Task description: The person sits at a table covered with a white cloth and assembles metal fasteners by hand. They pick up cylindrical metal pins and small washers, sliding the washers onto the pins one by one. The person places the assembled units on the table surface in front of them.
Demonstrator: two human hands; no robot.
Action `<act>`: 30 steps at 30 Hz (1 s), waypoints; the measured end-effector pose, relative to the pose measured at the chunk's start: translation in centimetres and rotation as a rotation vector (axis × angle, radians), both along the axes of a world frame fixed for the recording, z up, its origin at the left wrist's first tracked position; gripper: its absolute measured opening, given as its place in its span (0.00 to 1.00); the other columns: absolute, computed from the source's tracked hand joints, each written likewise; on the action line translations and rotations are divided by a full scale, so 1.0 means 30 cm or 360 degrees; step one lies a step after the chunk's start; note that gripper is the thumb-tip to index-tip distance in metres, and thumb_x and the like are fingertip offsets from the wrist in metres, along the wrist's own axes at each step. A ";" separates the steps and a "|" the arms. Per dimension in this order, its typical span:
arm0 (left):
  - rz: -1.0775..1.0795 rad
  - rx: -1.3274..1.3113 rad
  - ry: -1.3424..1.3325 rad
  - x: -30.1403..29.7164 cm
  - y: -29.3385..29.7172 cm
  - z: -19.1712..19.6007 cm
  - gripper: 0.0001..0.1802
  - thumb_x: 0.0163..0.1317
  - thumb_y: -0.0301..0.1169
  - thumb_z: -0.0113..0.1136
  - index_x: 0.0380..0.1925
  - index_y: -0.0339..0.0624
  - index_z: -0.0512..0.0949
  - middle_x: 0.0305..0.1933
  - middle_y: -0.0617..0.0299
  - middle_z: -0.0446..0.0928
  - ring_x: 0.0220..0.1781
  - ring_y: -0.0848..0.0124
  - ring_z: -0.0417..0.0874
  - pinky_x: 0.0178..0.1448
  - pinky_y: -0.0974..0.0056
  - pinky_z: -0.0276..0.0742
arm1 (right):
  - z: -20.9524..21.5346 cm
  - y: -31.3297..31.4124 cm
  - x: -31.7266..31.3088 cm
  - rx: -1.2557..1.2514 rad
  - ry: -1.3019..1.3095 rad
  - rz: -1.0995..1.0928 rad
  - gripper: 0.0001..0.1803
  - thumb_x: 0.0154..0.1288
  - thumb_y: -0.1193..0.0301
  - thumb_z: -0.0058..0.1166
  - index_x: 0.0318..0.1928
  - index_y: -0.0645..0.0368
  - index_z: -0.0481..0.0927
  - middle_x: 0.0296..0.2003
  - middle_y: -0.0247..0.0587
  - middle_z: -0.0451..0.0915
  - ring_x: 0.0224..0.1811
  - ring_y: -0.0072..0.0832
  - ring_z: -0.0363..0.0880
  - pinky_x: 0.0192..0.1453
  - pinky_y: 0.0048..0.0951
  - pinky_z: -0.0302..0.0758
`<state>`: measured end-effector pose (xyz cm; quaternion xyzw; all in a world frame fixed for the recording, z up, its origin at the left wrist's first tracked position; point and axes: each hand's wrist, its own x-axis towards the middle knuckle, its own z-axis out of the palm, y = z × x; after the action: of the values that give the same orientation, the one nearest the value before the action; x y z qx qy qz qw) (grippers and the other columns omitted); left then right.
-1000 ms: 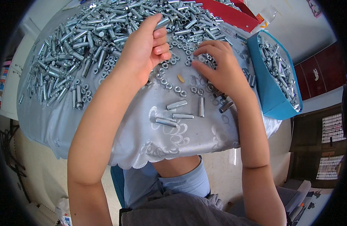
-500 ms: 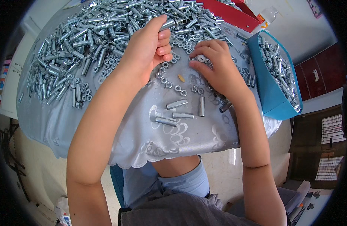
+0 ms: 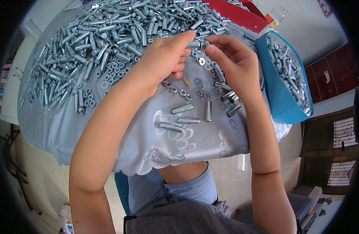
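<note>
Grips of both hands met just past twelve o'clock in the head view. The left hand [image 3: 167,56] was clamped on a silver metal bolt [image 3: 195,44], thumb along its upper side and fingers curled below, the bolt lying nearly level with its free end toward three o'clock. At that end the right hand [image 3: 239,66] had thumb and forefinger close about the tip; whether they pressed on it, I could not tell. Near the middle, four loose sleeves [image 3: 182,109] lay on the cloth-covered surface [image 3: 210,142], with scattered nuts [image 3: 183,92] and a small yellowish piece [image 3: 186,81] toward twelve. More short tubes [image 3: 234,110] lay near three o'clock, by the right wrist. From ten o'clock to twelve spread a large heap of bolts [image 3: 89,43], a cluster of nuts at its lower edge. Between two and three stood a blue bin [image 3: 278,99] full of metal pieces; at one, a red box [image 3: 241,16], a clear bottle [image 3: 280,16] just beside it.
</note>
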<state>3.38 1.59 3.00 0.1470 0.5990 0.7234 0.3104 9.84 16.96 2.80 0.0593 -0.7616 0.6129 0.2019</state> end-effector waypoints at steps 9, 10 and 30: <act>-0.0079 0.0013 -0.0074 -0.003 0.003 -0.009 0.22 0.59 0.48 0.51 0.14 0.52 0.58 0.14 0.75 0.54 0.15 0.82 0.55 0.23 0.73 0.57 | -0.001 0.004 0.006 0.0002 0.0062 0.0016 0.11 0.56 0.75 0.58 0.40 0.67 0.77 0.34 0.36 0.79 0.35 0.17 0.75 0.38 0.16 0.72; -0.0079 0.0009 -0.0055 -0.003 0.004 -0.009 0.22 0.59 0.48 0.51 0.14 0.52 0.58 0.14 0.75 0.54 0.15 0.82 0.55 0.22 0.73 0.57 | -0.001 0.008 0.008 0.0060 0.0014 -0.0025 0.11 0.57 0.75 0.58 0.39 0.67 0.77 0.33 0.35 0.79 0.34 0.17 0.74 0.37 0.16 0.71; -0.0091 -0.0051 -0.0055 -0.006 -0.003 -0.009 0.21 0.59 0.47 0.53 0.16 0.52 0.59 0.15 0.76 0.55 0.15 0.83 0.55 0.22 0.73 0.57 | 0.015 0.034 0.022 0.0383 0.0025 -0.0056 0.12 0.52 0.69 0.62 0.37 0.60 0.78 0.26 0.27 0.71 0.23 0.10 0.62 0.24 0.13 0.59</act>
<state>3.20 1.52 2.74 0.1464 0.6007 0.7069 0.3436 10.50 17.97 3.26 0.0747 -0.8290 0.5130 0.2100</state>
